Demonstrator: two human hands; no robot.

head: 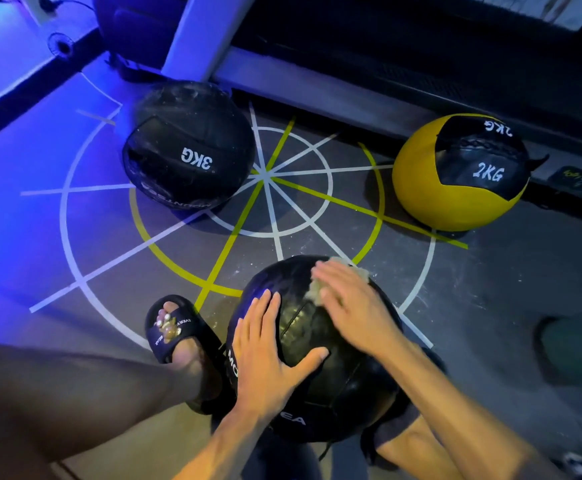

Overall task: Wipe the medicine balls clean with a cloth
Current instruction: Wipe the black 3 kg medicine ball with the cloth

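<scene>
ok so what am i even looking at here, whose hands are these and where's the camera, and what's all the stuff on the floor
There is no machine here: a person is working with bare hands, and the single camera sits on their head, looking forward and down. That is why you see their own arms, leg and a sandalled foot.

The near black ball sits on a gym floor painted with white and yellow lines. The left hand lies flat on it to steady it. The right hand presses a pale cloth against the top, fingers fairly straight.

Further off lie two more medicine balls: a black 3KG ball on the left and a yellow and black 2KG ball on the right, neither touched.
</scene>
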